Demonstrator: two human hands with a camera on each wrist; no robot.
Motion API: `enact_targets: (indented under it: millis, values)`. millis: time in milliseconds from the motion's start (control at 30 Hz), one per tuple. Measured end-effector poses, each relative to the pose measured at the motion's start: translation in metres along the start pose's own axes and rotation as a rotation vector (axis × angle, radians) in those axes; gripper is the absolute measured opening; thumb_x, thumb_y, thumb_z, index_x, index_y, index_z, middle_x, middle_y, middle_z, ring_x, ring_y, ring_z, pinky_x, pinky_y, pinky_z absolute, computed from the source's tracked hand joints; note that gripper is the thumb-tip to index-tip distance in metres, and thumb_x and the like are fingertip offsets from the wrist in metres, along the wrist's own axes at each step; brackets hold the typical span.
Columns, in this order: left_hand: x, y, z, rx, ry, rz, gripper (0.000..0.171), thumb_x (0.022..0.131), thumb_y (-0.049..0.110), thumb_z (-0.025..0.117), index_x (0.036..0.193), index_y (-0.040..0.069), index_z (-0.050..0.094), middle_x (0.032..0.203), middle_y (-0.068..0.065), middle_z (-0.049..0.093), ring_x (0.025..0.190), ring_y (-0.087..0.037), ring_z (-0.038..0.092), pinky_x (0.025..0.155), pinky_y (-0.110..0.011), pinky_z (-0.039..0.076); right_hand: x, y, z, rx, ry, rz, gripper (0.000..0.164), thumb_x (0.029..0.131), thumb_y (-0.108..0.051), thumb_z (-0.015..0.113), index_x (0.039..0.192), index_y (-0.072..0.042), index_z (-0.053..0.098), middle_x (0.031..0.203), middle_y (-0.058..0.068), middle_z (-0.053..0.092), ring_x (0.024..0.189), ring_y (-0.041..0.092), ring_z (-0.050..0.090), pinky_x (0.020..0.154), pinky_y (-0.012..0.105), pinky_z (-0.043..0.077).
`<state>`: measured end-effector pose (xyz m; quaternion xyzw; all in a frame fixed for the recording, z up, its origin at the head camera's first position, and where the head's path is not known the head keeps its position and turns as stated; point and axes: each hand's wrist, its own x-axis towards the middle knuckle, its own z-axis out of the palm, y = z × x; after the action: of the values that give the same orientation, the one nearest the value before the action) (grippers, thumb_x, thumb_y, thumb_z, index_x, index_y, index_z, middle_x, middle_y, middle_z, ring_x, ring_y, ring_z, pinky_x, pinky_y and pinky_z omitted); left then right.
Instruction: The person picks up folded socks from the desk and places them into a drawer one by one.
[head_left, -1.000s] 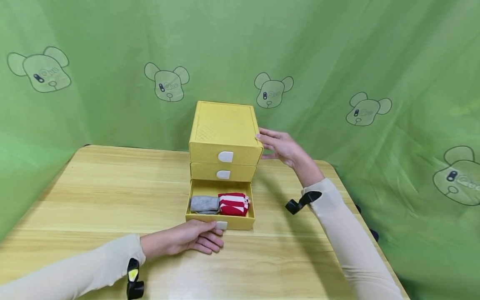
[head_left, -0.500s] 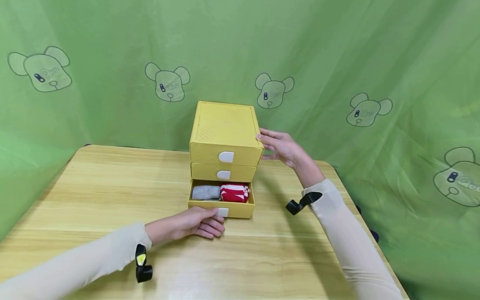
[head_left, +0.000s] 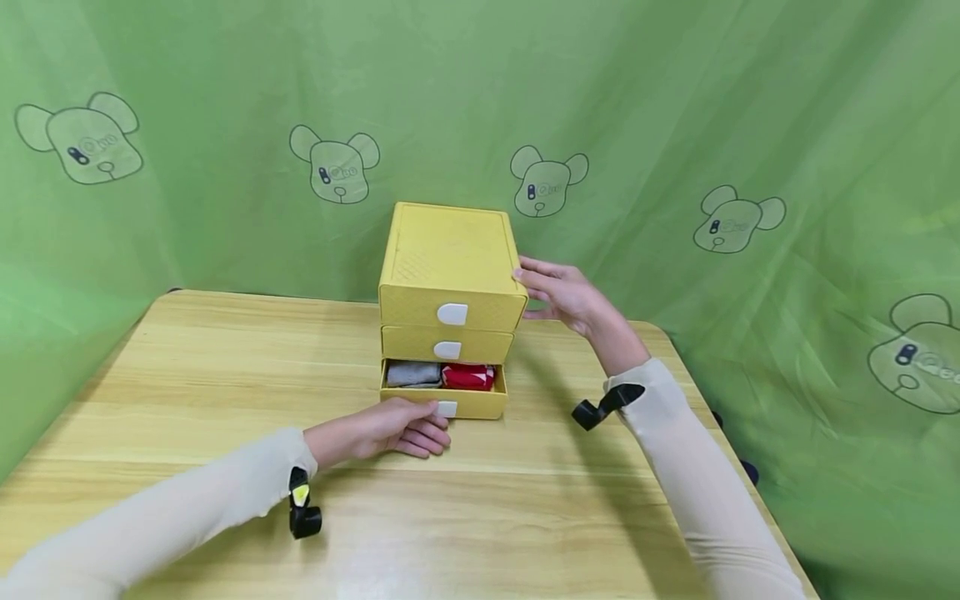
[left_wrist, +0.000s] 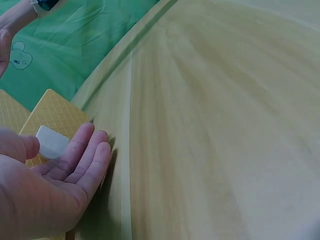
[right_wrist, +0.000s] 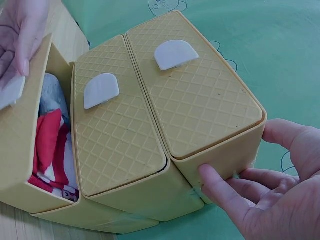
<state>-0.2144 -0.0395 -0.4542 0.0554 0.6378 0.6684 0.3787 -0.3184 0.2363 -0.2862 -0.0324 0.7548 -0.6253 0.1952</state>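
Note:
A yellow cabinet (head_left: 453,250) with three stacked drawers and white tab handles stands on the table. Its bottom drawer (head_left: 480,407) is partly pulled out and holds a grey folded cloth (head_left: 414,373) beside a red-and-white one (head_left: 468,377). My left hand (head_left: 393,427) is at the drawer front, thumb touching it beside the white handle (left_wrist: 52,142); the other fingers extend loosely below. My right hand (head_left: 558,292) rests against the cabinet's right side. In the right wrist view, the right thumb (right_wrist: 282,132) touches the upper edge and the fingers lie on the side wall.
A wooden table (head_left: 225,375) lies under the cabinet. Green curtain (head_left: 450,100) with bear-head drawings hangs close behind and to the right. The middle drawer (right_wrist: 120,130) and top drawer (right_wrist: 200,90) are closed.
The bottom drawer has slid inward, away from me, with my left hand moving along at its front. Less of the two cloths shows. My right hand and the cabinet have stayed put.

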Motion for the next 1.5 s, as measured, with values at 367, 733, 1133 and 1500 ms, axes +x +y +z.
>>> enact_targets:
  millis: [367,733,1133,1500]
  values:
    - [0.014,0.009,-0.008,0.006,0.053,-0.003,0.047,0.111,0.029,0.040,0.133,-0.009,0.057,0.108,-0.013,0.077,0.091,-0.016,0.075,0.086,-0.032,0.062,0.000,-0.002,0.002,-0.006,0.002,0.003,0.065,0.104,-0.027,0.060,0.161,-0.017,0.031,0.162,0.012,0.040,0.147,0.031,0.043,0.110,0.053,0.049]
    - [0.026,0.017,-0.017,0.001,0.090,0.015,0.048,0.111,0.030,0.039,0.132,-0.011,0.055,0.115,-0.019,0.075,0.094,-0.018,0.075,0.089,-0.033,0.061,0.004,-0.002,0.003,0.003,-0.004,0.002,0.064,0.104,-0.026,0.060,0.161,-0.015,0.031,0.162,0.012,0.039,0.147,0.031,0.042,0.110,0.054,0.048]
    - [0.033,0.022,-0.027,0.005,0.081,0.014,0.048,0.111,0.030,0.042,0.132,-0.011,0.056,0.104,-0.010,0.077,0.090,-0.016,0.074,0.089,-0.032,0.061,0.002,-0.001,0.001,0.008,-0.003,0.008,0.065,0.104,-0.026,0.059,0.161,-0.016,0.030,0.165,0.010,0.035,0.149,0.031,0.039,0.111,0.055,0.047]
    - [0.032,0.024,-0.029,0.028,0.046,0.014,0.050,0.111,0.030,0.041,0.133,-0.012,0.055,0.108,-0.014,0.077,0.092,-0.017,0.075,0.089,-0.033,0.061,0.002,0.000,0.000,0.005,0.004,0.005,0.064,0.104,-0.026,0.059,0.161,-0.016,0.031,0.164,0.011,0.036,0.149,0.032,0.039,0.111,0.055,0.047]
